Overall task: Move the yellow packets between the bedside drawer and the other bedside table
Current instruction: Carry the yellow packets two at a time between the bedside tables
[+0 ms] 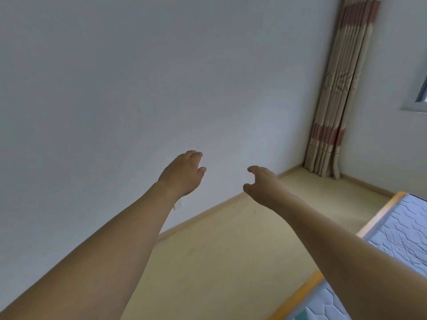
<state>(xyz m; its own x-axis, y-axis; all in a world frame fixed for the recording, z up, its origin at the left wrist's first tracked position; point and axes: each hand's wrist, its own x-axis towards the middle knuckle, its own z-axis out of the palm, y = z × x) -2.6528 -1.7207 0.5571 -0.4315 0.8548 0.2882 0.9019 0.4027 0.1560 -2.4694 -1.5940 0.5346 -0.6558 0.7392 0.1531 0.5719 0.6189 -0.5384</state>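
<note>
Both my arms reach forward in front of a bare white wall. My left hand (183, 173) is held out with loosely curled fingers and holds nothing. My right hand (262, 184) is beside it, a little lower, fingers also relaxed and holding nothing. No yellow packets, bedside drawer or bedside table are in view.
A white wall (138, 88) fills most of the view and meets a pale yellow floor (231, 262). A bare quilted mattress (397, 229) with a yellow edge lies at the lower right. A striped curtain (339, 100) hangs in the right corner beside a window frame (418, 98).
</note>
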